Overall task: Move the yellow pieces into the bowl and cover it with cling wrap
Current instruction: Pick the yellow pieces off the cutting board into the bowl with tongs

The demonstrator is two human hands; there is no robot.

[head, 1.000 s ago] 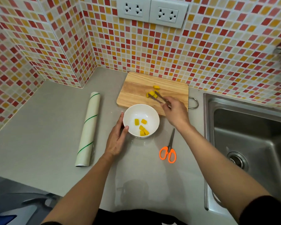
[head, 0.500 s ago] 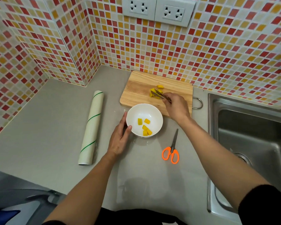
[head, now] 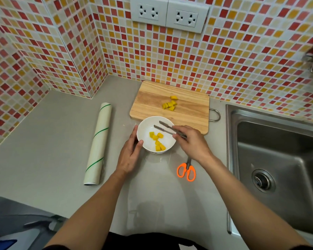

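orange scissors (head: 186,170) blades hidden under right hand (head: 192,143).

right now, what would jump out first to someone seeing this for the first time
Probably the white bowl mid-counter, yellow pieces inside, the left hand steadying it while the right hand holds tongs over it. More yellow chunks sit on the cutting board behind, and bright orange scissors lie nearer.

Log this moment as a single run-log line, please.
phase: transfer | right hand holds tongs open over bowl | left hand steadies bowl | yellow pieces remain on board | cling wrap roll untouched
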